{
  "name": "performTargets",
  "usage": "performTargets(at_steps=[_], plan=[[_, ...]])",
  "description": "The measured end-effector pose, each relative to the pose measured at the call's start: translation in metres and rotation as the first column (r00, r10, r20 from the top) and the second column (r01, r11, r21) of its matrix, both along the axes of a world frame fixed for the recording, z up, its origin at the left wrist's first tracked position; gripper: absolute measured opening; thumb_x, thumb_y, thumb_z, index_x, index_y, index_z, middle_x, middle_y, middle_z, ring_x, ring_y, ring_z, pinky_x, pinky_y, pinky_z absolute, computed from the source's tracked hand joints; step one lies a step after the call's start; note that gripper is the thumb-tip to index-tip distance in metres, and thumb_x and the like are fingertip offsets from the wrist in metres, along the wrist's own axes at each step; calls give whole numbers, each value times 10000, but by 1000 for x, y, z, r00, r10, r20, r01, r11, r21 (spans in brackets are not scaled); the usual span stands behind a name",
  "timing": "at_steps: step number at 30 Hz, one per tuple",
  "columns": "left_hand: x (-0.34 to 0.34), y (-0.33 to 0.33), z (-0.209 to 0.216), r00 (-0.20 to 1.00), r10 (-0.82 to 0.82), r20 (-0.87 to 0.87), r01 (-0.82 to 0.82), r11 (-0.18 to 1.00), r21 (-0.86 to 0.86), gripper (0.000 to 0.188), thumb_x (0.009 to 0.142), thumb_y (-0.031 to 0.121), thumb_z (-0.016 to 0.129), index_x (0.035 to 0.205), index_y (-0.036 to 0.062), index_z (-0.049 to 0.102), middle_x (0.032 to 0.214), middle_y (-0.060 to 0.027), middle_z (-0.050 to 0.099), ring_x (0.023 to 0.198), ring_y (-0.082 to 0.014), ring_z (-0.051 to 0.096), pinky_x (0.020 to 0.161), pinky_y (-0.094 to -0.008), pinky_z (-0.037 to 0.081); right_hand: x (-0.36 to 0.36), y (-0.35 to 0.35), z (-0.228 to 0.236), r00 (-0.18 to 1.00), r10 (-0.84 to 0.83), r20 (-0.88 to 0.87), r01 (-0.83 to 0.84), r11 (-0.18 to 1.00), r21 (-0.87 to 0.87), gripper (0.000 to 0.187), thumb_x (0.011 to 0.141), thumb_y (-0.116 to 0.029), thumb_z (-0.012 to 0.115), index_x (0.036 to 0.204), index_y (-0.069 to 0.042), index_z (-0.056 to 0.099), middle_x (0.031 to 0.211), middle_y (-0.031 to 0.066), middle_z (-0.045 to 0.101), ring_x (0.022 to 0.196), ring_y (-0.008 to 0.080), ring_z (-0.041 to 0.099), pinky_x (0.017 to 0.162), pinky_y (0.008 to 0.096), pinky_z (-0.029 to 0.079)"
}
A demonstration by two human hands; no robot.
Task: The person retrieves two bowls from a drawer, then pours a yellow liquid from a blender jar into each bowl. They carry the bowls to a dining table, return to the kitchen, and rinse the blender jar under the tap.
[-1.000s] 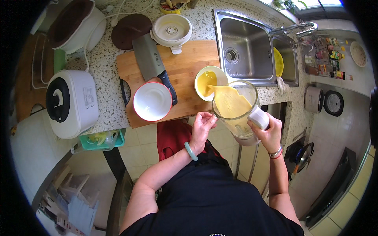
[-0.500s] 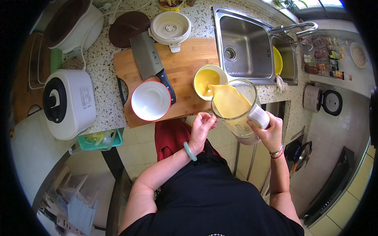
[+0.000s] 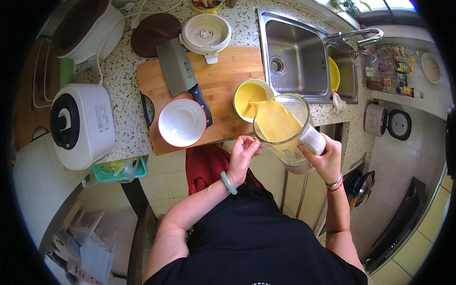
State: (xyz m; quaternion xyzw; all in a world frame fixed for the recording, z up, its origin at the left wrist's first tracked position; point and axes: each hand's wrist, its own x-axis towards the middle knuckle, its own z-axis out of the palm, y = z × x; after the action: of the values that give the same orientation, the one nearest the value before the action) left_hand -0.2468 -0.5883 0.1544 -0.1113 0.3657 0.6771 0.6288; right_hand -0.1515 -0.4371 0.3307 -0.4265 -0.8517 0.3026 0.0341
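My right hand (image 3: 324, 159) grips the white handle of a clear blender jug (image 3: 290, 154), which is tilted to the left. Thick yellow liquid (image 3: 276, 121) runs over its lip into a small bowl (image 3: 269, 89), where more of the liquid lies. That bowl stands at the right edge of a wooden cutting board (image 3: 228, 66). Close by the jug's lower rim is my left hand (image 3: 243, 154), fingers loosely bent and apart, holding nothing; whether its fingertips touch the glass I cannot tell. Left of them sits a white bowl with a red rim (image 3: 182, 122).
A cleaver (image 3: 175, 66) lies on the board, its handle beside the red-rimmed bowl. Behind stand a white blender lid-like part (image 3: 206, 33) and a dark round lid (image 3: 156, 35). A steel sink (image 3: 297, 52) is at the right, a white cooker (image 3: 90, 123) at the left.
Liquid keeps flowing from the jug, and its level in the small bowl looks slightly higher. Both hands have hardly moved.
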Motion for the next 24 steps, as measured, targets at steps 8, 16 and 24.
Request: performTargets(at_steps=[8,16,24], plan=[[-3,0,2,1000,0,-7,0,1000,-3,120,962,155,591,1020,99,502,1028,-43,601,1006,-178,606,876,-333,480,0,-1,-1,1000,-4,-7,4,1000,21,293,704,-169,823,846,30,660,708,143,668,603,169,652,580,283,498],[-8,3,10,998,-5,-57,5,1000,8,126,964,160,592,1040,95,517,1004,-39,608,992,-168,613,863,-321,496,24,-5,-16,989,-105,-102,103,994,-32,307,694,-178,831,825,26,643,685,119,629,577,155,595,573,288,473],[-12,4,24,998,19,-67,-21,999,-26,145,1007,222,514,1058,86,523,1006,-31,600,916,-130,592,862,-331,510,62,-12,-40,968,-115,-221,125,992,29,320,665,-182,843,732,0,589,618,96,539,520,212,532,523,303,413]])
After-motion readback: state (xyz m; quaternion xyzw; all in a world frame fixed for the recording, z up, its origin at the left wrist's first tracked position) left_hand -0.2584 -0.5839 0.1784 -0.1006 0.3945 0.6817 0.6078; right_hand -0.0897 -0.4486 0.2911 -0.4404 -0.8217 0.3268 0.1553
